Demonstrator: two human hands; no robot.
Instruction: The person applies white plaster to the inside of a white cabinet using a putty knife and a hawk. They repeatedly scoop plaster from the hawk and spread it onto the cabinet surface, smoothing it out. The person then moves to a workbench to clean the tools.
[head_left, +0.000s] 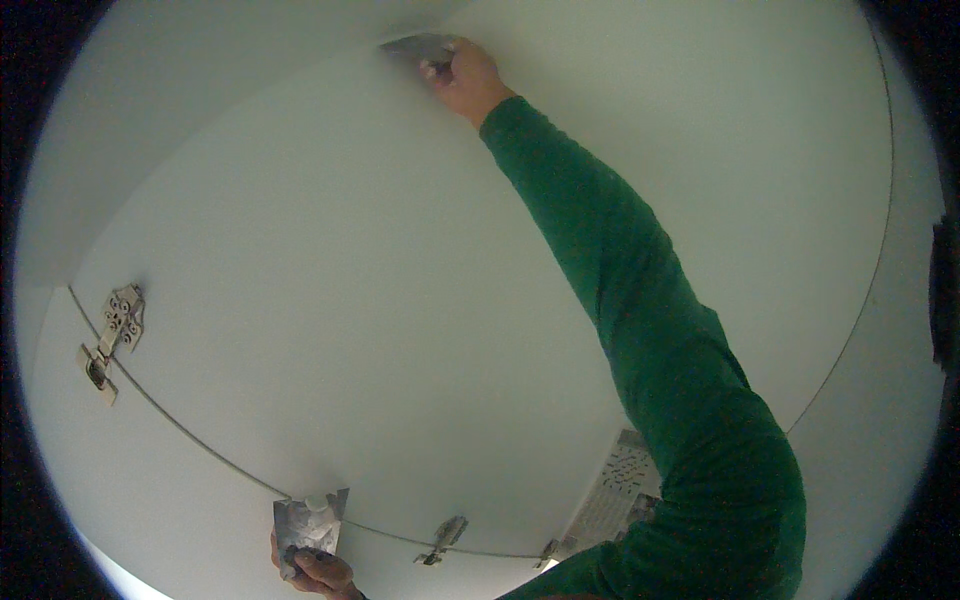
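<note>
My right hand (470, 82), at the end of a green sleeve, reaches far up and grips a grey putty knife (418, 46). The blade lies against the white panel (380, 250), close to where the panel meets another pale surface. Low on the left, my left hand (322, 574) is closed on a second putty knife (292, 522) with a wide metal blade. A lump of white putty (316, 520) sits on that blade. The handles of both knives are mostly hidden by the fingers.
A metal cabinet hinge (112, 340) sticks out at the left on a thin edge line. Another hinge (441, 540) sits at the bottom middle. A grey slotted panel (612, 490) shows behind my right arm. Something dark (943, 290) stands at the far right.
</note>
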